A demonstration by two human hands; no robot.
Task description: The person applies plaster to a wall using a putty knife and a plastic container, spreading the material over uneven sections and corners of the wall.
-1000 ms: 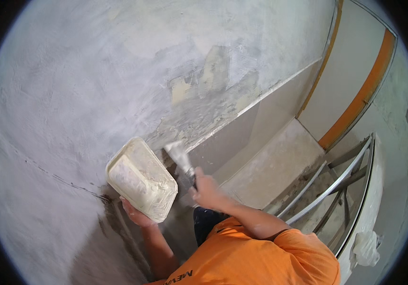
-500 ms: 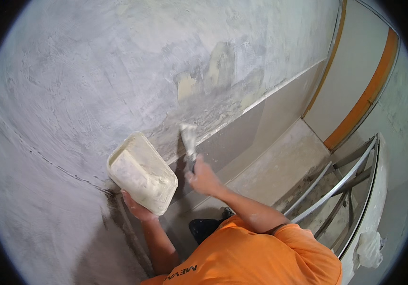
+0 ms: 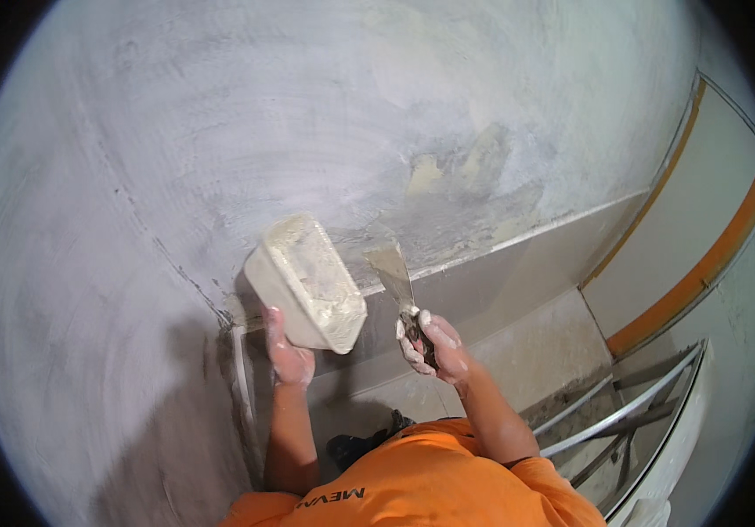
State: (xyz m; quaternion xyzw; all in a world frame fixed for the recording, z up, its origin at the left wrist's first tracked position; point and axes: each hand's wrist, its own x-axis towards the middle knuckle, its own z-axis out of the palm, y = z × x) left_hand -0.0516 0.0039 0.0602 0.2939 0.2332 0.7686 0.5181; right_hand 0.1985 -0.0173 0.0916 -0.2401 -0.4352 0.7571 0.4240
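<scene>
My left hand [image 3: 288, 353] grips a cream plastic trough [image 3: 303, 285] from its left and lower side; the trough is tilted and smeared with pale plaster. My right hand [image 3: 434, 351], white-smeared on the fingers, holds a putty knife [image 3: 393, 272] by its dark handle, blade upward, just right of the trough and apart from it. Beyond both is the plastered wall [image 3: 245, 114], with rough grey and yellowish patches [image 3: 474, 184] above a pale ledge along the top of a smooth grey lower strip [image 3: 518, 262].
At the right stands a white panel with orange edges [image 3: 676, 228]. Below it are metal bars [image 3: 614, 413] within a curved frame. A pale floor [image 3: 535, 338] runs below the wall, with a dark shoe [image 3: 351, 448] near my orange shirt. A left wall [image 3: 87, 334] adjoins.
My right hand has moved right and turned palm-up, drawing the knife back from the wall. The trough has risen and turned. The view has shifted, so the wall patches sit further right.
</scene>
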